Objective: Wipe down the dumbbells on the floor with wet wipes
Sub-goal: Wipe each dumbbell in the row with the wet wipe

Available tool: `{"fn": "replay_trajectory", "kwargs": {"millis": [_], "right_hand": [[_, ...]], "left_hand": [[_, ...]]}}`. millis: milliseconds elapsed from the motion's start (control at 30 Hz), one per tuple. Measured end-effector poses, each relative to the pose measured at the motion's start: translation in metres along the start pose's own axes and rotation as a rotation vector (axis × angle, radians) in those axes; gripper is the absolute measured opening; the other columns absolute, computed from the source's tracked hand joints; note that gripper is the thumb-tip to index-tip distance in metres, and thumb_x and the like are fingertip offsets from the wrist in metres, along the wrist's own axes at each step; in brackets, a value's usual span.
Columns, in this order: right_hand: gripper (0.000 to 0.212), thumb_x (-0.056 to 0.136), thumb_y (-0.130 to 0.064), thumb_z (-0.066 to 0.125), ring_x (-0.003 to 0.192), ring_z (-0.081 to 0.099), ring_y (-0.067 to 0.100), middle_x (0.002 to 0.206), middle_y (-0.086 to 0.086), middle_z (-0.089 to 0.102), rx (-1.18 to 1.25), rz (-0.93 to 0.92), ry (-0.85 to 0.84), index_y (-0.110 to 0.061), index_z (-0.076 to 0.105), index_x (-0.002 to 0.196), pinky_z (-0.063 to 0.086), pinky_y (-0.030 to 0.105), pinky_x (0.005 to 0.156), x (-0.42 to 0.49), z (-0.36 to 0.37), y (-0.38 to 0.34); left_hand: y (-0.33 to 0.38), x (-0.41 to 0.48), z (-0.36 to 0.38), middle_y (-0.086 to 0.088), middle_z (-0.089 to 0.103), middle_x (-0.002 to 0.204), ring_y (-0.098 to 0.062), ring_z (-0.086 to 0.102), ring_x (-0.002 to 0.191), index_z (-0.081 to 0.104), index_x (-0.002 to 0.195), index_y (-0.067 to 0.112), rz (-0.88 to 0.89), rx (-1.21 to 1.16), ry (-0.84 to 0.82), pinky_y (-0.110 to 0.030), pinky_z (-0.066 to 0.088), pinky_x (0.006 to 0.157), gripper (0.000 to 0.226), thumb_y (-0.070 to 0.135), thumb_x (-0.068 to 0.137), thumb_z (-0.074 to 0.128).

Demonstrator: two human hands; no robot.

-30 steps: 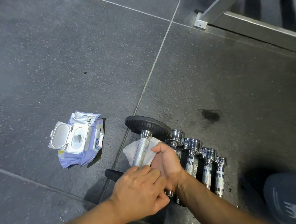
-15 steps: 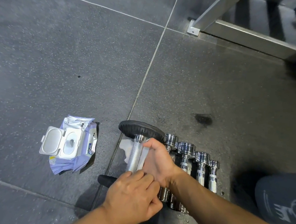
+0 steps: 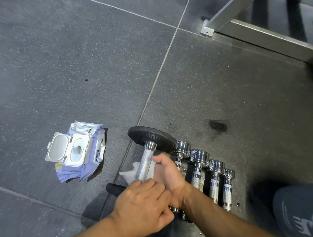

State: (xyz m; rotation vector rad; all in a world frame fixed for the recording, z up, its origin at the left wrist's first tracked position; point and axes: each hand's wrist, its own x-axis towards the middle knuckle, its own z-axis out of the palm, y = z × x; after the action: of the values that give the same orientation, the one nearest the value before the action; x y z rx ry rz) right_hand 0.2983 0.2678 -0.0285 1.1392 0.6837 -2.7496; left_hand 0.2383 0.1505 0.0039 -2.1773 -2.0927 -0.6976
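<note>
1. large dumbbell: knurled chrome handle with a black plate at each end. It lies on the floor beside a tile seam, at the left end of a row of weights. The far plate is in full sight. The near plate is mostly covered by the person's arm.

2. wet wipe: white and crumpled, wrapped under the handle of the large dumbbell. A loose flap sticks out on the handle's left side.

3. right hand: clasps the wet wipe against the middle of the handle. The thumb lies over the top and the fingers are tucked underneath, out of my sight.

4. left hand: knuckles up and fingers bent, laid over the near end of the handle and touching the right wrist. From where I stand I cannot tell whether it grips the handle.

5. small chrome dumbbells: four, parallel and close together, just right of the large dumbbell and smaller toward the right. A few droplets sit on the floor by their near ends.

6. pack of wet wipes: a soft lilac pack with its white flip lid open. It lies flat on the floor left of the large dumbbell, apart from it.

7. metal frame: far right, its foot on the floor.

8. damp patch: a dark spot on the floor beyond the chrome row.

9. knee: in dark cloth with white print, right of the row.
</note>
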Motion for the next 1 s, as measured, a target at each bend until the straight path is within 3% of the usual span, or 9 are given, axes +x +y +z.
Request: {"fn": "replay_trajectory", "kwargs": {"millis": [100, 167, 333, 500, 600, 733, 833, 933, 1000], "right_hand": [[0.065, 0.090, -0.056, 0.046, 0.098, 0.058, 0.031, 0.111, 0.018, 0.061, 0.044, -0.094, -0.019, -0.001, 0.058, 0.122, 0.044, 0.045, 0.092, -0.001, 0.000, -0.017], [0.073, 0.094, -0.055, 0.040, 0.112, 0.053, 0.037, 0.124, 0.023, 0.058, 0.090, -0.140, -0.037, 0.003, 0.055, 0.135, 0.041, 0.049, 0.100, -0.001, 0.001, -0.021], [0.083, 0.093, -0.060, 0.048, 0.120, 0.047, 0.036, 0.133, 0.026, 0.051, -0.024, -0.012, 0.001, 0.003, 0.046, 0.146, 0.032, 0.048, 0.114, 0.000, 0.002, -0.001], [0.075, 0.093, -0.063, 0.045, 0.103, 0.057, 0.033, 0.118, 0.022, 0.060, 0.011, -0.135, -0.019, 0.002, 0.058, 0.130, 0.045, 0.046, 0.096, -0.002, 0.003, -0.022], [0.076, 0.093, -0.059, 0.048, 0.105, 0.053, 0.034, 0.122, 0.023, 0.057, 0.027, -0.116, -0.030, 0.001, 0.055, 0.140, 0.040, 0.047, 0.100, -0.001, 0.007, -0.019], [0.057, 0.086, -0.048, 0.059, 0.092, 0.059, 0.025, 0.109, 0.016, 0.062, -0.114, 0.050, -0.051, -0.004, 0.060, 0.122, 0.038, 0.038, 0.099, -0.006, 0.005, -0.004], [0.050, 0.082, -0.042, 0.054, 0.090, 0.059, 0.027, 0.105, 0.017, 0.064, -0.046, -0.028, -0.043, -0.003, 0.068, 0.110, 0.043, 0.041, 0.092, -0.006, 0.004, -0.014], [0.053, 0.076, -0.032, 0.057, 0.090, 0.057, 0.029, 0.108, 0.019, 0.059, 0.057, -0.064, -0.020, -0.002, 0.067, 0.118, 0.043, 0.043, 0.090, -0.002, 0.007, -0.019], [0.031, 0.075, -0.019, 0.057, 0.076, 0.058, 0.023, 0.088, 0.011, 0.063, 0.012, -0.009, 0.003, -0.004, 0.074, 0.097, 0.047, 0.035, 0.078, -0.002, 0.006, -0.011]], "left_hand": [[0.001, 0.001, 0.000, 0.002, 0.043, 0.062, -0.018, 0.043, 0.058, 0.053, 0.063, 0.020, 0.003, 0.003, 0.005, -0.032, 0.036, 0.052, 0.013, 0.029, 0.069, 0.061], [0.001, 0.001, -0.001, 0.002, 0.042, 0.061, -0.019, 0.042, 0.057, 0.052, 0.062, 0.020, 0.003, 0.000, 0.003, -0.033, 0.036, 0.051, 0.014, 0.028, 0.069, 0.061], [-0.001, -0.001, 0.000, 0.002, 0.047, 0.063, -0.018, 0.045, 0.059, 0.055, 0.064, 0.020, -0.006, -0.011, -0.012, -0.033, 0.040, 0.052, 0.013, 0.030, 0.068, 0.063], [-0.001, 0.000, -0.002, 0.002, 0.044, 0.061, -0.019, 0.043, 0.057, 0.053, 0.063, 0.020, -0.002, -0.013, -0.025, -0.033, 0.039, 0.049, 0.013, 0.029, 0.068, 0.062], [-0.001, 0.001, -0.003, 0.002, 0.044, 0.061, -0.018, 0.044, 0.057, 0.054, 0.063, 0.020, -0.004, -0.012, -0.019, -0.033, 0.039, 0.049, 0.012, 0.029, 0.067, 0.062], [-0.002, 0.000, -0.001, 0.001, 0.046, 0.062, -0.019, 0.046, 0.057, 0.055, 0.063, 0.020, -0.016, -0.019, -0.024, -0.034, 0.043, 0.049, 0.013, 0.030, 0.065, 0.063], [0.000, 0.001, -0.001, 0.001, 0.046, 0.062, -0.020, 0.045, 0.057, 0.054, 0.062, 0.020, -0.013, -0.017, -0.019, -0.033, 0.041, 0.049, 0.012, 0.028, 0.065, 0.062], [0.001, 0.001, 0.000, 0.001, 0.046, 0.061, -0.019, 0.044, 0.056, 0.053, 0.062, 0.020, -0.011, -0.030, -0.010, -0.033, 0.039, 0.049, 0.010, 0.027, 0.065, 0.060], [0.000, 0.001, 0.001, 0.001, 0.047, 0.061, -0.019, 0.046, 0.057, 0.055, 0.063, 0.021, -0.010, -0.033, -0.016, -0.033, 0.041, 0.050, 0.009, 0.027, 0.064, 0.061]]}}
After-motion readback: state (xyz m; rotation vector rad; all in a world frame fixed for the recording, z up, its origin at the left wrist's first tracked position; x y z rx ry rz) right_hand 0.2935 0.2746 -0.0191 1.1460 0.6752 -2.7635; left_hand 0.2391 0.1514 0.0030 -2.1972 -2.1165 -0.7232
